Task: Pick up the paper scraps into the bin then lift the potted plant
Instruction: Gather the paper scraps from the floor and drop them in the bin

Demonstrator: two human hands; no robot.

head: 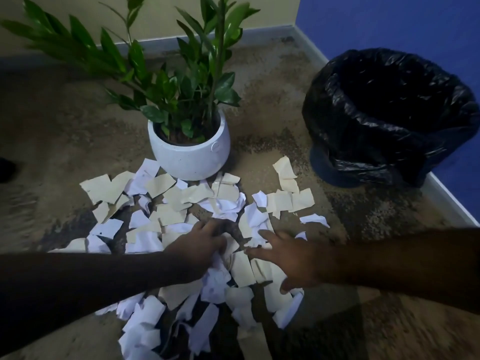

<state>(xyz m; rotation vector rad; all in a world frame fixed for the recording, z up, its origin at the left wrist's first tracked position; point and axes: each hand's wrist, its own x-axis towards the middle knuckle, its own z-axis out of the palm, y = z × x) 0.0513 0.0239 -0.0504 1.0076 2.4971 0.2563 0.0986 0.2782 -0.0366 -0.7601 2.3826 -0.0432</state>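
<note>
Both hands are down in the paper scraps (pixel 207 229) on the floor (pixel 65 126). Left hand (pixel 200 245) lies palm-down on the pile with fingers spread and loosely bent; whether any piece is pinched under it cannot be told. Right hand (pixel 291 261) is spread wide, fingers straight, touching or just above the scraps, grasping nothing.

Scraps: torn white and cream pieces, some flat, some crumpled, spread from the foot of the pot toward the camera. Judged very light, limp and easily scattered. Flat pieces probably cling to the floor, so raking them together and scooping from both sides should serve better than pinching singly. Crumpled ones offer edges to grab.

Potted plant (pixel 189 141): white rounded pot, upright, touching the far edge of the pile, with long green leafy stems. Looks heavy and smooth, possibly breakable. Best taken with both hands around the belly or under the base, not by the stems.

Bin (pixel 389 118): lined with a black bag, mouth open, to the right by the blue wall (pixel 389 22), near the scraps.

Markings: a small round embossed mark on the pot wall, not readable. No other writing visible.
</note>
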